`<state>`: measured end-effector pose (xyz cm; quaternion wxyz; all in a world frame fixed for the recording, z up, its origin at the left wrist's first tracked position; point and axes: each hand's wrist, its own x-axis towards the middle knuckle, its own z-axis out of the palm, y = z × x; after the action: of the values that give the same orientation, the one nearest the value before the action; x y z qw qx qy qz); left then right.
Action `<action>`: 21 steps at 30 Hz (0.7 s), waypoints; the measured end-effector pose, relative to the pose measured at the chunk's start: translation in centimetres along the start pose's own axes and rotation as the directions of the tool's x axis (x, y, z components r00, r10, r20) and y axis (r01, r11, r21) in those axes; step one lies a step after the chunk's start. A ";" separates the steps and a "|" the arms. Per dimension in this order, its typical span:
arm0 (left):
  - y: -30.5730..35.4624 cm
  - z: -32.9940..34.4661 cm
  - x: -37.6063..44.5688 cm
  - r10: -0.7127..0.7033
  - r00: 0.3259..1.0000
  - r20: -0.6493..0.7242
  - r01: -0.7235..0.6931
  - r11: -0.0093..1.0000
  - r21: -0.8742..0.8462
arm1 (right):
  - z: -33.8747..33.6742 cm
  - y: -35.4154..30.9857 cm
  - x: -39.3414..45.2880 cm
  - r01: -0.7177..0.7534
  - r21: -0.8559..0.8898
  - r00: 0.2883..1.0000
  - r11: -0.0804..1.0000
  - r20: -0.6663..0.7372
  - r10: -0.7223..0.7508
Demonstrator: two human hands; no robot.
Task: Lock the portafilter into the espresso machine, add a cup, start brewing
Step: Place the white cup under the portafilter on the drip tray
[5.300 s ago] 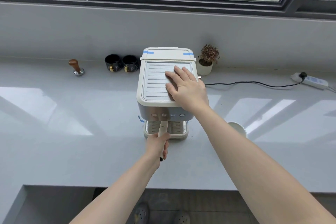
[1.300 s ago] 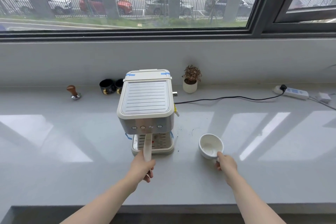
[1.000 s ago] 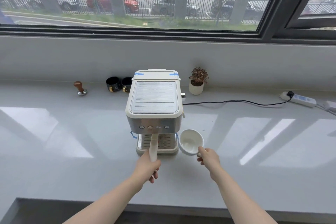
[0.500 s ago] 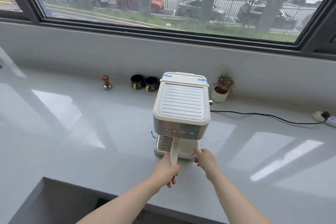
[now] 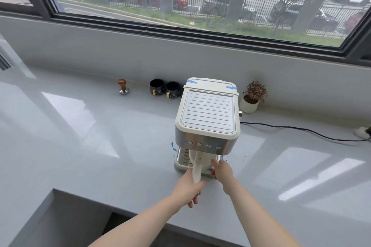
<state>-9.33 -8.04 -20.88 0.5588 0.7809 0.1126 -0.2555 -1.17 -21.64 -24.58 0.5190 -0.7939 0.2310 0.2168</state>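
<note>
A cream and steel espresso machine (image 5: 207, 115) stands on the grey counter. The portafilter's cream handle (image 5: 197, 168) sticks out from under its front toward me. My left hand (image 5: 187, 187) is wrapped around the near end of that handle. A white cup (image 5: 206, 160) sits on the drip tray (image 5: 181, 159) under the machine's front, partly hidden behind the handle. My right hand (image 5: 221, 170) is at the cup's right side, fingers closed on its handle.
Behind the machine stand a wooden-topped tamper (image 5: 122, 86), two black cups (image 5: 164, 88) and a small potted plant (image 5: 252, 97). A black power cord (image 5: 301, 129) runs right toward a power strip (image 5: 363, 132). The counter's front edge drops off just below my hands.
My right hand carried the white cup from the counter at the right onto the drip tray under the machine. My left hand kept hold of the portafilter handle. The view swung left.
</note>
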 end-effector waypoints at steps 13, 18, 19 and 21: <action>0.2 0.0 0.0 -0.006 1.000 -0.006 0.006 1.000 0.011 | 0.7 -1.1 0.9 0.065 -0.142 0.995 0.988 0.090 -0.053; 0.2 0.1 0.1 -0.019 1.000 -0.016 0.019 1.000 0.021 | 0.8 -1.8 0.1 0.066 -0.181 0.997 0.981 0.062 -0.055; 0.2 0.1 0.0 -0.019 1.000 -0.016 0.019 1.000 0.024 | 0.8 -1.7 0.1 0.075 -0.189 0.996 0.979 0.059 -0.065; 0.2 0.1 -0.1 -0.017 1.000 -0.015 0.017 0.999 0.027 | 0.8 -1.6 0.2 0.069 -0.131 0.997 0.989 0.055 -0.063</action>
<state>-9.30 -8.17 -20.68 0.5451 0.7892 0.1200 -0.2560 -0.16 -20.34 -23.80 0.4777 -0.8281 0.1764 0.2345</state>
